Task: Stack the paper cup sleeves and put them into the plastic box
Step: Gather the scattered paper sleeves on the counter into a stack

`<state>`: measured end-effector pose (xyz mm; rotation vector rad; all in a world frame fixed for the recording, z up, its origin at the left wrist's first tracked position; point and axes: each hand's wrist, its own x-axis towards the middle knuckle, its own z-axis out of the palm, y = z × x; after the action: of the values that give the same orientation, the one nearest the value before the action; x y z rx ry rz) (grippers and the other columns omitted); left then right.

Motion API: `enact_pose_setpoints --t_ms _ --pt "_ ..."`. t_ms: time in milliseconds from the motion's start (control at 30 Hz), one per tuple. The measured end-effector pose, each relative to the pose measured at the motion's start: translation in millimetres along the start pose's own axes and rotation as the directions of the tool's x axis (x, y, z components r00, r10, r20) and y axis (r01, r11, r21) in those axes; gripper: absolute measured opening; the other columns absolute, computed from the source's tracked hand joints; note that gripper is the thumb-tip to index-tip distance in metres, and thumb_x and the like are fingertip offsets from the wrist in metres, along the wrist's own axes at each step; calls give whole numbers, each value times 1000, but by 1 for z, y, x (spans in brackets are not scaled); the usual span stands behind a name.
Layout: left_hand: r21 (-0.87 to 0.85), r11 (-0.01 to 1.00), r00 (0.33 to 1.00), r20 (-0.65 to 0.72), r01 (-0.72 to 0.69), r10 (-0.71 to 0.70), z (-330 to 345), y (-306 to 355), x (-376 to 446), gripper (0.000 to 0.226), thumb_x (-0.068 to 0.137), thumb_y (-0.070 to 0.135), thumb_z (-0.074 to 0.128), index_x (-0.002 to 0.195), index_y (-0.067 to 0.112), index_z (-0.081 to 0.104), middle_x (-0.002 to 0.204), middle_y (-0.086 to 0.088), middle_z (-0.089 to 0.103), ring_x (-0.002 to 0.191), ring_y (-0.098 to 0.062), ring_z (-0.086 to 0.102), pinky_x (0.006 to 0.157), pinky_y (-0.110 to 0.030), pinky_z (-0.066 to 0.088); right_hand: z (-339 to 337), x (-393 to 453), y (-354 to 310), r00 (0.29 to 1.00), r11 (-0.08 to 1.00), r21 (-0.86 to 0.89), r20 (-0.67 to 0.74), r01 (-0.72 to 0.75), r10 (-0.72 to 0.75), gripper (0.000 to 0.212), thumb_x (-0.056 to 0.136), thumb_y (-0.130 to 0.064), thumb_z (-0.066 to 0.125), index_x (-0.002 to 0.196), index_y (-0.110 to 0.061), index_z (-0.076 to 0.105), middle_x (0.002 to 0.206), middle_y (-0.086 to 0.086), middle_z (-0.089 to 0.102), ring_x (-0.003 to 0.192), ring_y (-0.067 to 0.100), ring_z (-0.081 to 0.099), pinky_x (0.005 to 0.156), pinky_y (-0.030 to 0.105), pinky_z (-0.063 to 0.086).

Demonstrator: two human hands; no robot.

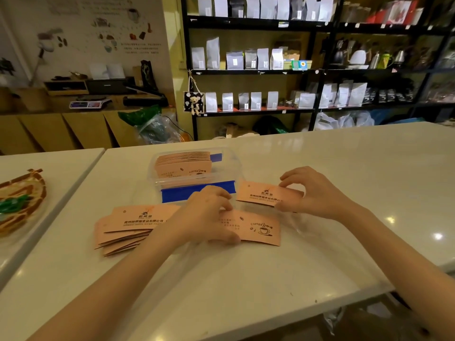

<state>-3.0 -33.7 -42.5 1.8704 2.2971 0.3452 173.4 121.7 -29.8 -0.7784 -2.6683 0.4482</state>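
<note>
A clear plastic box with blue clips stands on the white table and holds a stack of pink cup sleeves. In front of it, my left hand grips the left end of a flat sleeve with a coffee-cup print. To the right of the box, my right hand pinches the right end of another sleeve with its fingertips. A fanned pile of loose sleeves lies on the table left of my left hand.
A woven basket sits on the neighbouring table at the left, across a narrow gap. Crumpled clear plastic film lies under my right wrist. Shelves of coffee bags stand behind the table.
</note>
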Motion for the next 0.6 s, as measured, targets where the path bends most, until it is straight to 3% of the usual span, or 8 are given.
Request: enact_pose_setpoints --t_ms 133,333,467,600 --pt "-4 1000 990 -140 19 -19 -23 -15 -21 65 61 49 72 119 25 55 139 9 39 129 -11 30 108 -33 30 0 6 -23 996 996 73 -77 50 -44 51 65 -42 73 110 -22 60 125 -1 54 117 15 43 97 29 34" --pt "-35 984 929 -323 176 -177 -55 -68 -81 63 60 48 74 118 28 57 138 6 41 127 -14 31 104 -34 29 29 36 -95 968 959 149 -102 243 -230 55 65 -42 73 114 -23 58 128 -1 53 116 14 41 97 30 34" --pt "-54 963 901 -343 262 -265 -57 -85 -91 62 59 46 76 115 25 59 138 7 40 131 -14 26 110 -43 23 39 38 -107 938 939 99 -145 330 -314 58 63 -47 73 113 -22 59 127 -2 53 116 11 38 97 23 29" --pt "-102 935 884 -304 340 -355 -52 -101 -98 59 59 46 76 113 27 60 140 9 37 134 -13 21 110 -41 20 51 40 -116 918 924 23 -124 381 -376 64 61 -57 65 114 -22 60 126 -4 54 119 11 36 100 25 29"
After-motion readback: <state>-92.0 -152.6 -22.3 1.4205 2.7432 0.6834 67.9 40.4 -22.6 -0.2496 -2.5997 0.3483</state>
